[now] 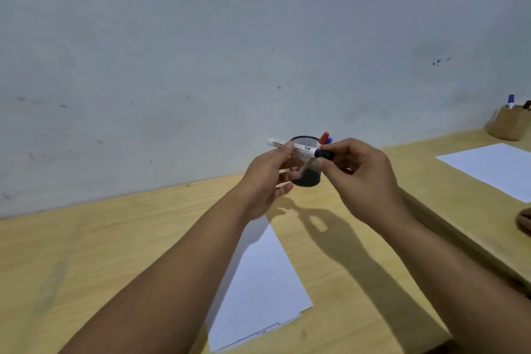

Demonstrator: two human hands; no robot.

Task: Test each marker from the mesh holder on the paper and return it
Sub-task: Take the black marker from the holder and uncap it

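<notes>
I hold a white marker with a black cap [304,148] level in front of me, above the desk. My left hand [268,181] grips the white barrel near its left end. My right hand [359,172] pinches the black cap at the right end. Right behind the marker stands the black mesh holder [309,172], near the wall. A red-capped marker [324,137] and a blue-capped marker [330,140] stick out of its rim. A white sheet of paper [258,284] lies on the wooden desk below my forearms, partly covered by my left arm.
A grey wall rises just behind the holder. A second white sheet [494,169] lies at the far right on an adjoining desk. A tan pen cup [507,123] with markers stands in the right corner. Part of a dark object [524,221] shows at the right edge.
</notes>
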